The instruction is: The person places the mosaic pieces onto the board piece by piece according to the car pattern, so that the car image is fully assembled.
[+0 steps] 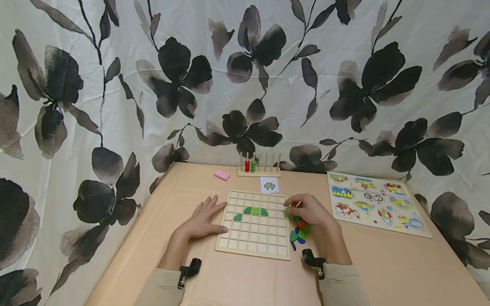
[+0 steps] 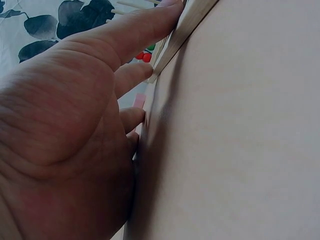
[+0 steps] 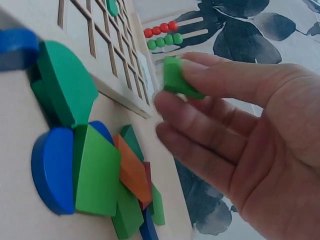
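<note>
Green block (image 3: 172,75) is pinched by right hand (image 1: 309,210); board (image 1: 252,243) is best steadied at nine o'clock by splayed left hand (image 1: 198,222).

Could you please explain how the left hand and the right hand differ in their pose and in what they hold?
The left hand has its fingers spread, while the right hand has its fingers bent. The left hand touches the gridded board at its left side; the right hand pinches a green block near the board's right side. Both hands are bare.
</note>
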`<state>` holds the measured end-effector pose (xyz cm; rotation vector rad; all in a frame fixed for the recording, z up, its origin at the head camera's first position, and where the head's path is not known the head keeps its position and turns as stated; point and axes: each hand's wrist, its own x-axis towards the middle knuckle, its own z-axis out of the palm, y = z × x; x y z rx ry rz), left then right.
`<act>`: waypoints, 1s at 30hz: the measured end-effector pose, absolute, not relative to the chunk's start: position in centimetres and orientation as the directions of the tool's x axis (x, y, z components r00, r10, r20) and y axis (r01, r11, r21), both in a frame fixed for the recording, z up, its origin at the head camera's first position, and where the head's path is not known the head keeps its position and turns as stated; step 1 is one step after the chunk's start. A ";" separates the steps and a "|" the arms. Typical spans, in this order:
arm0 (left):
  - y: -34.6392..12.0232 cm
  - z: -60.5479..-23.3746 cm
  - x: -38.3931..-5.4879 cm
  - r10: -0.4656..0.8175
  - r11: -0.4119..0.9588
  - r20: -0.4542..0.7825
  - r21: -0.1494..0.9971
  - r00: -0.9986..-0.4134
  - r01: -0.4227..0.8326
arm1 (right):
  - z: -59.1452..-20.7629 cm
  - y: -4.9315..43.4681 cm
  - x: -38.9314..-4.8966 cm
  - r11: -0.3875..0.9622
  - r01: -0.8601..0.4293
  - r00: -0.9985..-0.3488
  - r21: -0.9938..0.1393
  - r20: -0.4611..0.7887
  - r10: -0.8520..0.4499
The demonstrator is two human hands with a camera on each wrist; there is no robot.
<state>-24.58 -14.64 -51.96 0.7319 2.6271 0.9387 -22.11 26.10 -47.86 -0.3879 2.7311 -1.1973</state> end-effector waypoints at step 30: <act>-14.6 -52.3 -24.8 0.528 0.678 -0.076 0.637 -0.846 0.367 | -48.1 20.8 -22.4 0.541 -0.273 -0.942 -0.795 0.108 -0.317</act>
